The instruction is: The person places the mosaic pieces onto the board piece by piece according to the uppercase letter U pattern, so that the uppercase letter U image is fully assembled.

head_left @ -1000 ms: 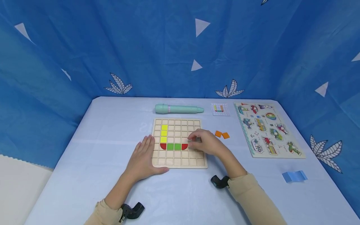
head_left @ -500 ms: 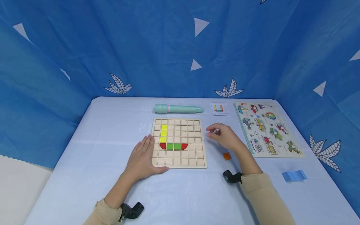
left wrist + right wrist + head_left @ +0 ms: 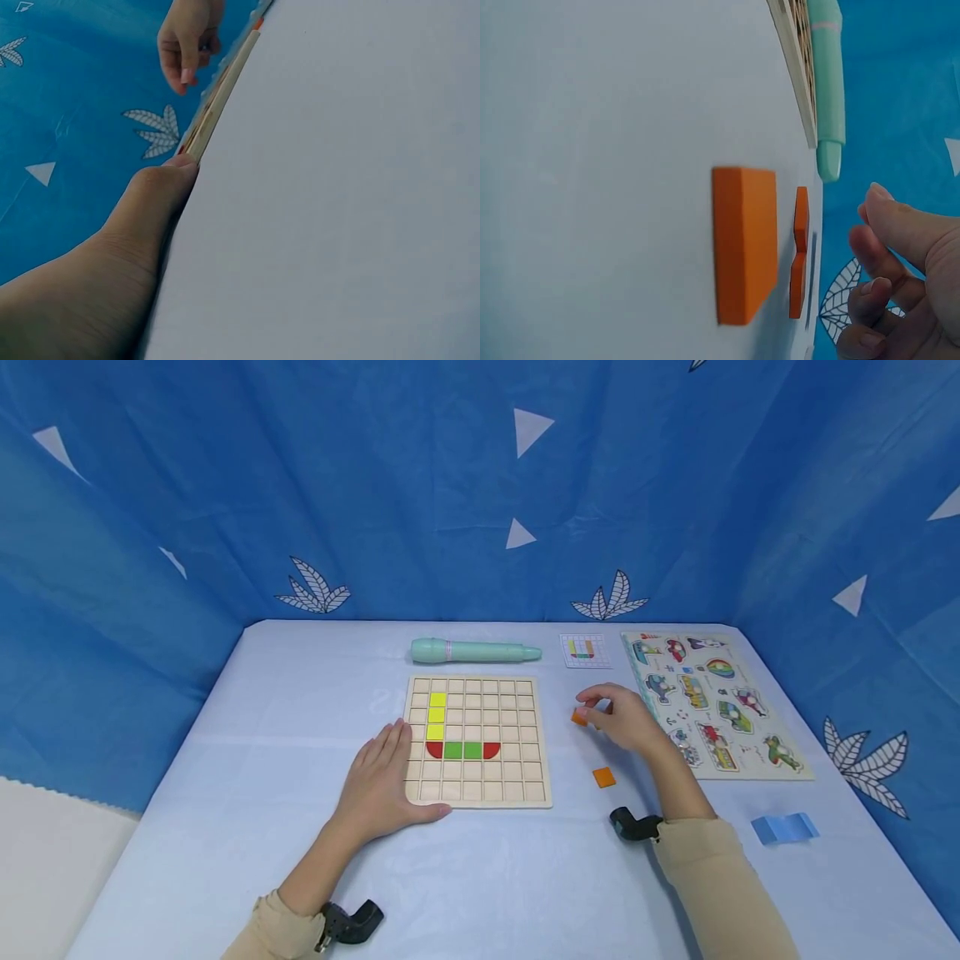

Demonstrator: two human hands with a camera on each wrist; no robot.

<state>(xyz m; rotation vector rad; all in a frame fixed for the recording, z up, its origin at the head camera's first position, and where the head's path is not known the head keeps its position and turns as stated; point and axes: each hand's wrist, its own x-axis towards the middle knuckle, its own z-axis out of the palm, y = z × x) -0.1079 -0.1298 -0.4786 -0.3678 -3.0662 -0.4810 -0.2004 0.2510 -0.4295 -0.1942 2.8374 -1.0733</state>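
In the head view a square wooden grid board (image 3: pixel 510 777) bears a column of yellow tiles (image 3: pixel 437 716) and a row of green tiles (image 3: pixel 463 750) with a red rounded tile (image 3: pixel 491 750) at each end. My left hand (image 3: pixel 381 781) rests at its left edge, straight fingers along the side and thumb at the near corner. My right hand (image 3: pixel 622 717) hovers right of the board with loosely bent fingers, nothing between them in the right wrist view. Below the fingertips an orange tile (image 3: pixel 801 217) touches another orange tile (image 3: pixel 796 286); a third orange tile (image 3: pixel 746 244) lies nearer.
Behind the board lies a mint-green pen-shaped toy (image 3: pixel 476 651). A small pattern card (image 3: pixel 587 652) is to its right. At the right are a picture puzzle board (image 3: pixel 712 710) and a folded blue piece (image 3: pixel 785 829). A blue curtain (image 3: pixel 450 485) hangs at the back.
My right hand has moved from the board's right side over to the orange tiles, then slightly further right. The near orange tile has come into view. My left hand stays put.
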